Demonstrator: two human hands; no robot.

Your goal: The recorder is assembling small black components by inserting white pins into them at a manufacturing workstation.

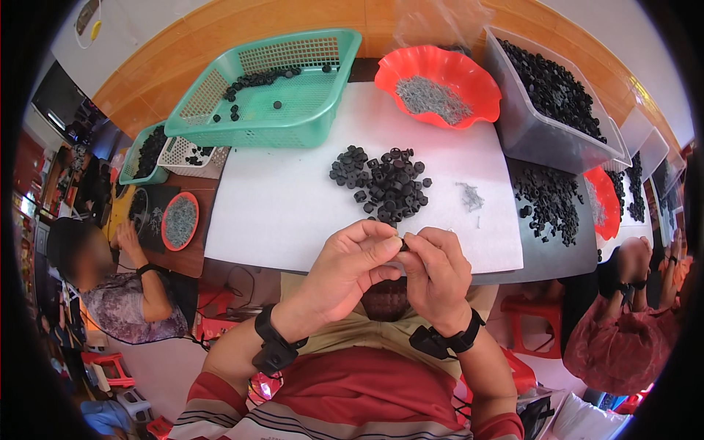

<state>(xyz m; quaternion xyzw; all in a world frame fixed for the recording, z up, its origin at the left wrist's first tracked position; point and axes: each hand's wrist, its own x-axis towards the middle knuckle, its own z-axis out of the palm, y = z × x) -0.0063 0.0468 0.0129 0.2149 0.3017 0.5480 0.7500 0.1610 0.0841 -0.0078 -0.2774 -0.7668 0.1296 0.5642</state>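
My left hand (345, 268) and my right hand (440, 275) meet at the front edge of the table, fingertips pinched together. Between them is a small black part (402, 244), mostly covered by the fingers. Just beyond, a pile of small black round knob-like parts (392, 180) lies on a white sheet (279, 198). To the right of that pile rests a little heap of thin silvery metal pins or screws (470, 196), too small to tell which. Whether either hand also holds one of these is hidden.
At the back stand a green plastic basket (293, 136) with scattered black parts, a red wavy-rimmed bowl (396, 66) of metal pieces, and a clear bin (528, 121) full of black parts. Loose black parts (550, 205) cover the right side. People sit left (125, 293) and right (623, 323).
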